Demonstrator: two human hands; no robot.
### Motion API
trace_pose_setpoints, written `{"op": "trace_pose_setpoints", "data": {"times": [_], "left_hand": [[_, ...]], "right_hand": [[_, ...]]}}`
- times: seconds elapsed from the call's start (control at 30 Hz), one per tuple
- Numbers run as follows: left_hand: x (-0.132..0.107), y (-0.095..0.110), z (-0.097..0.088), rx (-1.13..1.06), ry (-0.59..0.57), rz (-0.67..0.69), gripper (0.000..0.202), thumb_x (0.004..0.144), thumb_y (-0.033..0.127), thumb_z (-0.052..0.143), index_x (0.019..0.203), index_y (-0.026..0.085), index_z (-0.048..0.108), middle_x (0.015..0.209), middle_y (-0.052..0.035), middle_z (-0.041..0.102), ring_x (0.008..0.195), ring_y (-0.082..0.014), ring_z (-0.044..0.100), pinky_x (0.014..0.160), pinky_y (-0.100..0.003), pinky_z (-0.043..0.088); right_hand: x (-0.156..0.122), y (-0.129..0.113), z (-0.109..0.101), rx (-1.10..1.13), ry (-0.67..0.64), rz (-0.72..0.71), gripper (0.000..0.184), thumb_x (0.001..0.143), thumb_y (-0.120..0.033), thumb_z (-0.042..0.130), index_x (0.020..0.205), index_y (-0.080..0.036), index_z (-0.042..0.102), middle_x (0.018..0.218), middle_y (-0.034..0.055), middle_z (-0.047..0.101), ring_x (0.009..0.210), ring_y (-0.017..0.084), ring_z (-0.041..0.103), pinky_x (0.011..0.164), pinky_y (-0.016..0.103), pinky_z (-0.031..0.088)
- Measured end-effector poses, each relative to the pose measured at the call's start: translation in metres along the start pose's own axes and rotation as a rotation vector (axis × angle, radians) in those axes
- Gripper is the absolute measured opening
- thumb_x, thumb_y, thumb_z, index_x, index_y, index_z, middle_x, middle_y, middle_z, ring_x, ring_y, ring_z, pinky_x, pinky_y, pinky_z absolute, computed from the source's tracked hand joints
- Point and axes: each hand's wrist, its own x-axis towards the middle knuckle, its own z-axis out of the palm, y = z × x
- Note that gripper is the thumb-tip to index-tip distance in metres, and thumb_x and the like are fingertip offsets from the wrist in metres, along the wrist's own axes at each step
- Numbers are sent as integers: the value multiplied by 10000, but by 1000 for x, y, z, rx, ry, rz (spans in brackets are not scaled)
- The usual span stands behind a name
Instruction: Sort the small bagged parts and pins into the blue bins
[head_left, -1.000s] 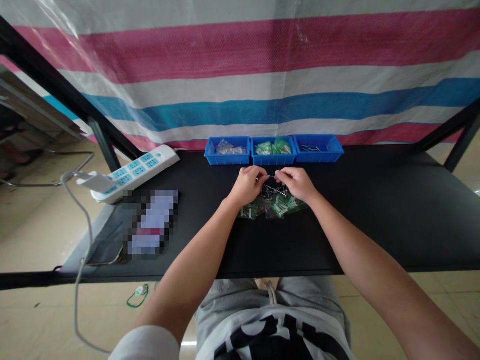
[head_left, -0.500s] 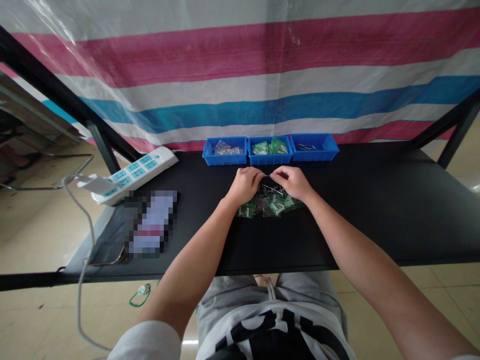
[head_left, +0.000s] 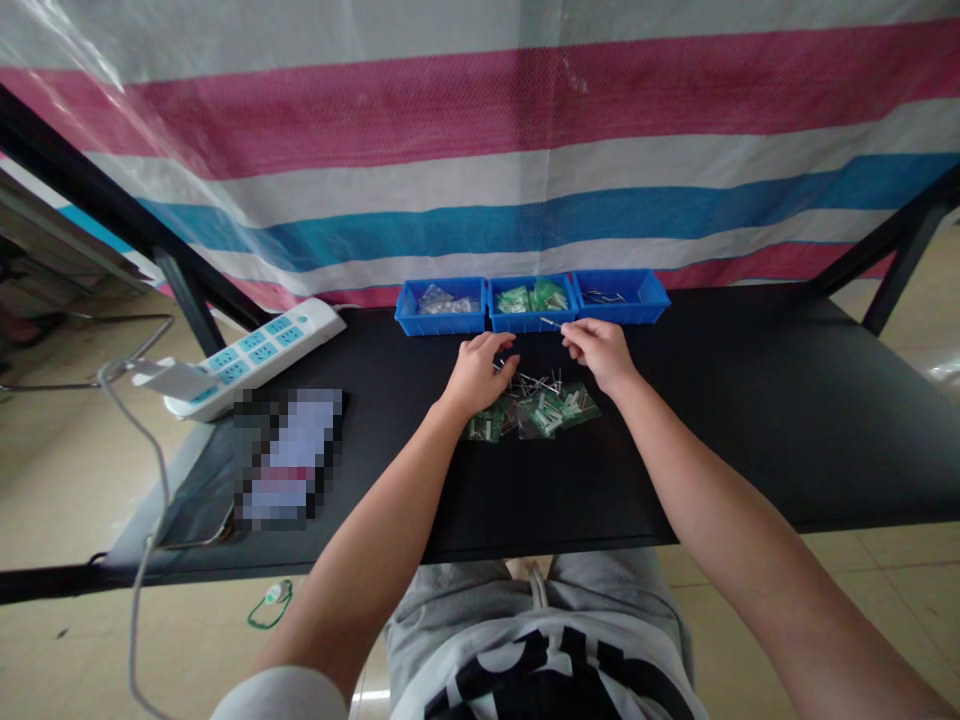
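A thin silvery metal rod sticks out to the left from the pinched fingertips of my right hand; its exact kind is too small to make out. My left hand is open, thumb and fingers apart with nothing visible between them. It hovers at the left side of a loose pile of thin metal rods on the black table. In front of the pile lie small clear packets with green and white contents, partly covered by my left hand on that side.
Three blue bins stand in a row at the back: the left bin with clear packets, the middle bin with green packets, the right bin with a few rods. A white power strip and a blurred phone-like object lie left.
My hands have moved apart from where their fingertips met at a small rod. The right hand has lifted away with the rod; the left has let go and opened.
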Motion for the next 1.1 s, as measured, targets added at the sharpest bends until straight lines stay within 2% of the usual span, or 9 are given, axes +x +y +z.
{"op": "trace_pose_setpoints", "data": {"times": [0.1,0.2,0.3,0.4,0.67,0.83,0.97,1.1], "left_hand": [[0,-1,1,8,-32,-2,282,872,268,576,1132,174,632,1055,-78,691,980,-216,649,900,-367,447],[0,-1,2,4,-39,3,261,875,266,571,1104,167,647,1050,-80,696,977,-217,654,900,-374,451],[1,0,1,1,-51,-5,246,870,257,572,1085,170,655,1046,-82,701,973,-218,657,906,-380,458],[1,0,1,-4,-68,-19,243,864,247,575,1078,165,658,1042,-90,702,975,-220,659,909,-383,465],[1,1,1,0,-100,-38,244,862,254,567,1072,173,662,1058,-92,703,974,-228,660,905,-392,462],[1,-1,4,28,-102,-76,245,869,254,541,1072,191,663,1078,-87,703,1031,-253,644,971,-457,396],[0,-4,5,38,-101,-104,323,823,110,458,1040,199,680,1121,-84,698,1091,-261,619,972,-483,373],[0,-4,4,31,-105,-119,387,756,63,435,1006,210,692,1110,-74,706,1108,-261,608,977,-488,370]], "right_hand": [[11,-2,-11,230,200,167,215,692,-328,728,653,-167,590,533,-30,555,385,52,431,339,166,217],[21,-3,-25,368,349,229,187,732,-280,701,670,-171,563,527,-41,541,351,38,401,301,154,184],[26,-3,-34,434,429,264,136,769,-241,654,689,-173,567,536,-43,548,347,28,385,286,145,192],[27,-2,-37,455,451,277,97,769,-208,640,705,-177,573,541,-43,553,352,28,384,285,143,199],[28,3,-34,437,361,229,143,714,-261,700,739,-196,574,573,-42,588,363,41,400,306,169,201],[22,0,-28,456,241,237,171,677,-271,678,812,-188,615,586,-21,625,383,54,418,329,173,186],[15,1,-18,217,132,136,190,650,-303,689,784,-174,645,581,-8,634,407,66,437,366,183,211],[4,5,-10,-157,-56,-123,127,689,-296,662,701,-170,668,604,12,652,527,115,539,520,239,387]]}}
